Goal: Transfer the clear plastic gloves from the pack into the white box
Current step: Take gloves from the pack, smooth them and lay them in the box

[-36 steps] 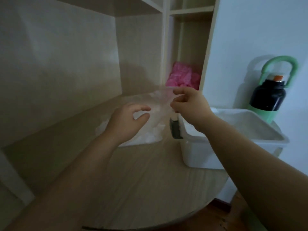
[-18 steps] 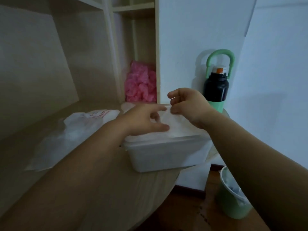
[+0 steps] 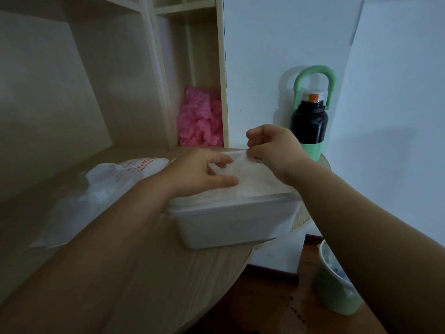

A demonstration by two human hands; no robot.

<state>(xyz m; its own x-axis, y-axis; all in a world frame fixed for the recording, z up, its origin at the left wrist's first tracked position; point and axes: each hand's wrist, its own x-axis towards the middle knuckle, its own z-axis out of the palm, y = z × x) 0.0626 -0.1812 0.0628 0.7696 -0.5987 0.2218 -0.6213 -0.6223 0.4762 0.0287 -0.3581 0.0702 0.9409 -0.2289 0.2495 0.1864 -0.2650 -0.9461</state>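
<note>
Both hands work over the box (image 3: 236, 220), which stands at the rounded edge of the worktop (image 3: 144, 273). The right hand (image 3: 272, 150) pinches the far edge of one clear glove (image 3: 240, 169) between curled fingers and thumb, just above the back rim of the box. The left hand (image 3: 199, 172) lies on the left part of the same glove with fingers loosely spread. The film is thin and the light is poor, so I cannot tell if this hand pinches or only presses. The glove is stretched over the opening of the box. The pack (image 3: 96, 189) lies slack to the left of the box.

To do this step well, I would lower the glove flat and smooth it from the middle to the sides. The right pinch should let go last, so the film does not cling to the fingers and lift out. All edges should end inside the rim.
</note>
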